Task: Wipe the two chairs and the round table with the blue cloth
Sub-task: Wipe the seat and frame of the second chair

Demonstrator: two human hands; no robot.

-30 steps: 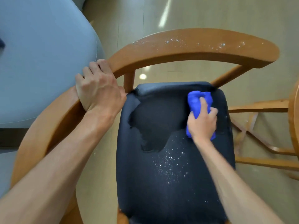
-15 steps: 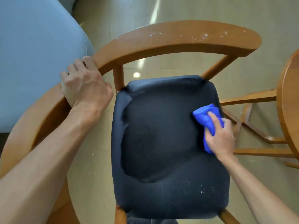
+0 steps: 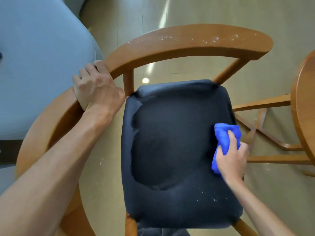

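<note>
Blue cloth (image 3: 225, 142) half hidden under gripping right hand (image 3: 232, 160); left hand (image 3: 97, 87) clasps chair (image 3: 187, 43).

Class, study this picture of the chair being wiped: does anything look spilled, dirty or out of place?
Yes. White specks dust the top of the curved wooden backrest, a few remain near the front right corner of the dark seat, and some lie on the floor beside it, like spilled powder. The blue cloth has not reached them.
</note>
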